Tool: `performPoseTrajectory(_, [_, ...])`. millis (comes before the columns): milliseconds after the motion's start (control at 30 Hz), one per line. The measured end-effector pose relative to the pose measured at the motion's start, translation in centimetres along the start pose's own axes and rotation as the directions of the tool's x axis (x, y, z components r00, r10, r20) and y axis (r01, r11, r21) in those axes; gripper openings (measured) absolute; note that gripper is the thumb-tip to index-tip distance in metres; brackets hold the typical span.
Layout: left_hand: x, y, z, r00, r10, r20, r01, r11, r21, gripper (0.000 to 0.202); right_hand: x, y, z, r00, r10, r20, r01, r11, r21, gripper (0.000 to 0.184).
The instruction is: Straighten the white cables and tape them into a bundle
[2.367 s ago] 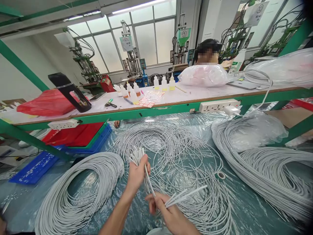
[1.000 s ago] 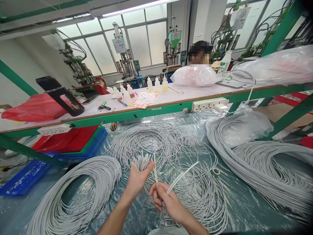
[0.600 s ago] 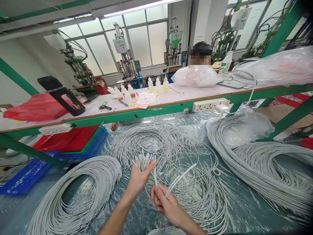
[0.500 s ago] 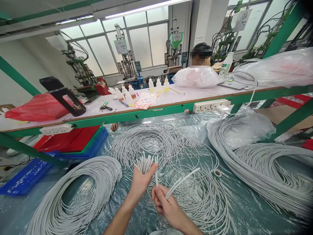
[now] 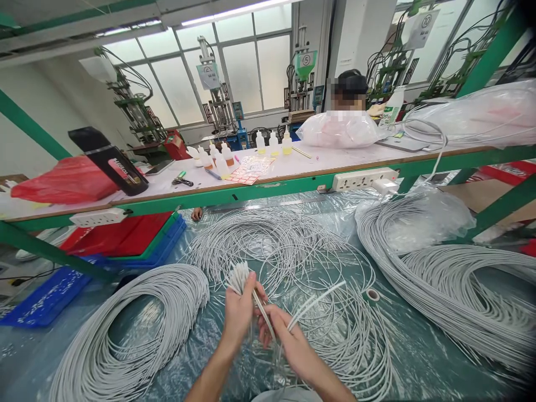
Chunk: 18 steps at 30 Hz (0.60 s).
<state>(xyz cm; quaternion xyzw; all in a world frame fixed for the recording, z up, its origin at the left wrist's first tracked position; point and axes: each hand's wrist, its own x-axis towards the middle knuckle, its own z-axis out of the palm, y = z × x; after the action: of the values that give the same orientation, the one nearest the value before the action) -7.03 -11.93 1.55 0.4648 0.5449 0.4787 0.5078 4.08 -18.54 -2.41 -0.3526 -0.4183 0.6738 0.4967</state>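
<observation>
My left hand (image 5: 239,310) is closed round a bundle of grey cables (image 5: 238,276), whose pale cut ends stick up above the thumb. Just right of it, my right hand (image 5: 288,334) grips a few single cables; one cable (image 5: 316,301) runs out past its forefinger to the upper right. Between the hands, cable strands slant down from the left thumb to the right fingers. Behind the hands lies a loose tangle of grey cables (image 5: 268,234). Another loose pile (image 5: 355,346) spreads to the right of my right hand.
A coiled cable bundle (image 5: 167,301) lies at left, larger coils (image 5: 452,301) at right. A tape roll (image 5: 372,295) sits near the loose pile. Blue trays (image 5: 58,296) stand far left. A green-edged shelf (image 5: 251,194) crosses above, with bottles and a power strip (image 5: 364,180). Someone sits behind it.
My hands have come together, the right one moving up and left. The cables that stood upright between them now slant against the left hand's bundle.
</observation>
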Motion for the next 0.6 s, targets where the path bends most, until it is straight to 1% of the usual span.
performPoseTrajectory(100, [0.9,1.0,-1.2,0.99,0.07,-0.126,-0.094,0.976,-0.196,0.039,-0.1,-1.5,-2.0,0.989,-0.029,-0.147,0.034,0.999,0.03,0.044])
performPoseTrajectory(133, [1.1,1.3,-1.6,0.988,0.065,-0.143,-0.102,0.959,-0.264,0.038,-0.2,-1.9,-2.7,0.988,-0.019,-0.156,0.03,0.997,0.069,0.043])
performPoseTrajectory(167, [1.2,1.6,-1.9,0.99,0.048,-0.129,-0.086,0.947,-0.31,0.039,-0.3,-2.1,-3.3,0.991,0.007,-0.131,0.01,0.992,0.127,0.042])
performPoseTrajectory(200, [1.2,1.8,-2.1,0.995,0.027,-0.093,-0.056,0.945,-0.321,0.041,-0.4,-2.2,-3.8,0.996,0.042,-0.074,-0.027,0.982,0.186,0.043])
performPoseTrajectory(233, [1.1,1.9,-2.2,0.999,0.001,-0.039,-0.013,0.956,-0.293,0.041,-0.5,-2.3,-4.1,0.997,0.076,-0.008,-0.073,0.971,0.228,0.044])
performPoseTrajectory(267, [0.9,1.9,-2.1,0.999,-0.03,0.027,0.036,0.974,-0.222,0.042,-0.6,-2.3,-4.1,0.992,0.11,0.06,-0.121,0.963,0.239,0.045])
performPoseTrajectory(300, [0.7,1.9,-1.8,0.993,-0.059,0.098,0.071,0.989,-0.127,0.043,-0.6,-2.3,-4.0,0.983,0.145,0.114,-0.168,0.961,0.221,0.046])
performPoseTrajectory(333, [0.4,1.9,-1.5,0.982,-0.078,0.172,0.083,0.996,-0.026,0.043,-0.6,-2.3,-3.7,0.972,0.183,0.149,-0.208,0.963,0.173,0.047])
performPoseTrajectory(400, [-0.2,2.0,-0.6,0.94,-0.078,0.331,0.035,0.99,0.135,0.04,-0.6,-2.2,-2.8,0.937,0.285,0.2,-0.302,0.952,0.056,0.052])
performPoseTrajectory(467, [-0.6,2.4,0.3,0.879,-0.065,0.473,-0.046,0.975,0.219,0.036,-0.5,-2.2,-1.8,0.897,0.374,0.235,-0.38,0.925,-0.024,0.055])
performPoseTrajectory(500, [-0.7,2.6,0.6,0.846,-0.067,0.529,-0.073,0.968,0.239,0.035,-0.6,-2.2,-1.4,0.884,0.396,0.248,-0.4,0.916,-0.038,0.055])
performPoseTrajectory(533, [-0.8,2.8,0.8,0.818,-0.078,0.57,-0.083,0.964,0.251,0.035,-0.6,-2.2,-1.1,0.875,0.404,0.265,-0.41,0.911,-0.034,0.054])
performPoseTrajectory(567, [-0.8,3.0,0.9,0.801,-0.087,0.593,-0.085,0.963,0.256,0.036,-0.6,-2.1,-1.0,0.871,0.4,0.284,-0.413,0.91,-0.014,0.053])
performPoseTrajectory(600, [-0.7,3.1,0.9,0.792,-0.092,0.603,-0.084,0.963,0.257,0.037,-0.6,-2.1,-0.9,0.868,0.39,0.309,-0.412,0.911,0.008,0.052])
